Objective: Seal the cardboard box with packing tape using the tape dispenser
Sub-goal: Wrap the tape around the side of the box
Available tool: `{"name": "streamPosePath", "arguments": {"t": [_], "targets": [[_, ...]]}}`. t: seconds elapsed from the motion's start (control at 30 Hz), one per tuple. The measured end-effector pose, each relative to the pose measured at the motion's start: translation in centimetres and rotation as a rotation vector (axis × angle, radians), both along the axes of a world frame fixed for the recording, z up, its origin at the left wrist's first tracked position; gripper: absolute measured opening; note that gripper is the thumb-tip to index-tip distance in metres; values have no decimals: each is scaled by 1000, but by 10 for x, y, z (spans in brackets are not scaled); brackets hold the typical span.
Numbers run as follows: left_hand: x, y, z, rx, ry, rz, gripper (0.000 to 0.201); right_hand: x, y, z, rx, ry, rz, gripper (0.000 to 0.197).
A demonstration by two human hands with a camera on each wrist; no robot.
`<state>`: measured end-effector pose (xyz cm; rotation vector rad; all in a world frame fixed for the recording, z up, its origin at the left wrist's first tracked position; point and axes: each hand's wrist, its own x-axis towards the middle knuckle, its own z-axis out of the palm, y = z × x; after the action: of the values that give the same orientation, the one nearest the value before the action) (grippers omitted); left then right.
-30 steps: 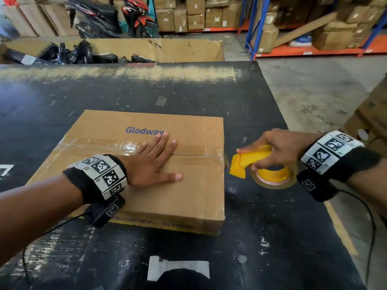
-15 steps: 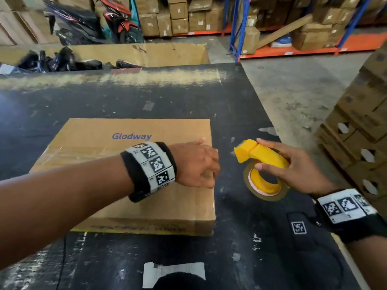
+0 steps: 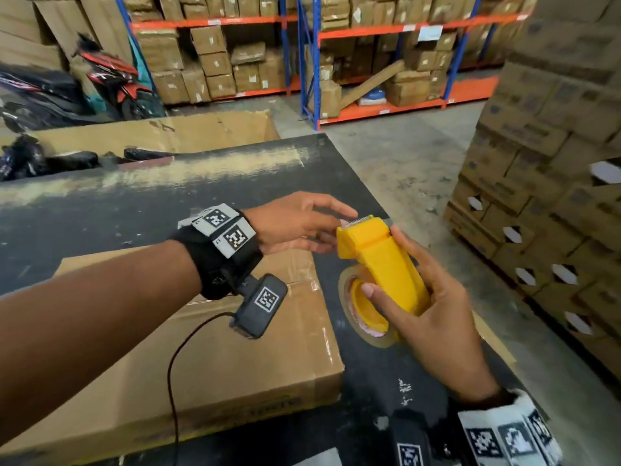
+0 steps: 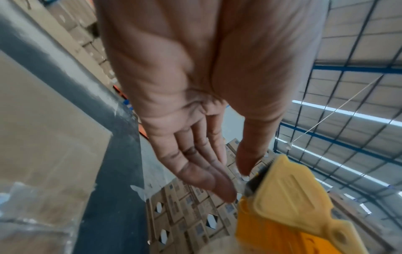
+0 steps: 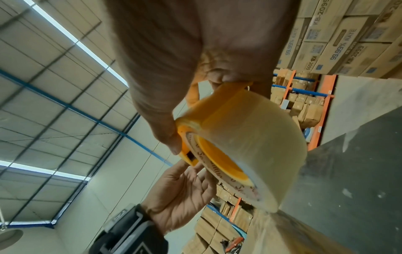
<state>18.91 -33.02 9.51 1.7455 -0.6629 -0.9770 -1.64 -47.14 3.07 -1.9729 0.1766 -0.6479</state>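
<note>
While the box (image 3: 208, 348) lies flat on the dark worktop (image 3: 100, 210) in the lower left of the head view, closed, with glossy tape already across its top seam, neither hand touches it. It looks like stiff corrugated card, broad and low, so it should sit steady under a pressing palm; its weight cannot be told. The taped strips would be slick, the bare card grippy.

Toward the middle of the frame the left hand (image 3: 295, 223) reaches across, fingers (image 4: 208, 182) straight and loose, grasping nothing. Its fingertips and thumb lie just beside the toothed blade at the dispenser's top end; whether they already touch the tape's free end is too blurred to tell. That end is thin, sticky film that folds onto itself readily, so it is probably best pinched by its corner, clear of the teeth, which could nick a finger.

Right of centre, the right hand (image 3: 433, 317) is wrapped round the yellow dispenser (image 3: 386, 264), held in the air above the worktop's right edge, apart from the box. The thumb lies on the hub side and the fingers curl behind the body. Hard, smooth plastic, it seems light and rigid, and the curved body is the natural place to hold. The tape roll (image 5: 250, 137) beneath is pale and wide, and would turn freely once pulled.
</note>
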Motion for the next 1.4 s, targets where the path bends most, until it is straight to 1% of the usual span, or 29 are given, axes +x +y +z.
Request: {"name": "streamPosePath", "arguments": {"t": [0.1, 0.2, 0.3, 0.4, 0.47, 0.57, 0.7, 0.77, 0.9, 0.97, 1.1, 1.17, 1.23, 1.27, 1.33, 1.4], "targets": [[9, 9, 3, -21, -36, -28, 38, 0, 21, 10, -23, 28, -63, 81], [24, 16, 14, -6, -99, -35, 41, 1, 50, 26, -92, 105, -122, 83], [53, 20, 31, 9, -177, -70, 42, -6, 79, 41, -155, 201, -189, 84], [94, 29, 40, 23, -242, 10, 46, -17, 107, 55, -148, 328, -238, 88], [112, 33, 32, 68, -280, 40, 45, -17, 118, 56, -147, 365, -238, 91], [128, 28, 2, 153, -323, 37, 42, -1, 129, 54, -195, 439, -214, 93], [146, 18, -31, 226, -390, 82, 35, 27, 129, 55, -215, 470, -227, 79], [154, 14, -41, 286, -410, 71, 31, 40, 127, 53, -234, 509, -217, 74], [168, 9, -62, 356, -429, 42, 33, 57, 124, 50, -244, 562, -207, 69], [170, 5, -69, 382, -450, 8, 34, 61, 122, 48, -242, 586, -204, 69], [168, -3, -76, 485, -559, -136, 41, 65, 121, 47, -236, 618, -191, 67], [163, -5, -75, 543, -683, -220, 43, 64, 121, 46, -239, 634, -191, 67], [157, -6, -68, 583, -874, -265, 44, 64, 122, 45, -241, 635, -197, 66], [153, -5, -63, 570, -921, -270, 43, 64, 121, 43, -240, 630, -201, 65], [145, 2, -56, 512, -937, -308, 43, 63, 121, 41, -238, 615, -207, 64], [130, 15, -52, 506, -941, -413, 50, 63, 121, 40, -240, 602, -215, 64]]}}
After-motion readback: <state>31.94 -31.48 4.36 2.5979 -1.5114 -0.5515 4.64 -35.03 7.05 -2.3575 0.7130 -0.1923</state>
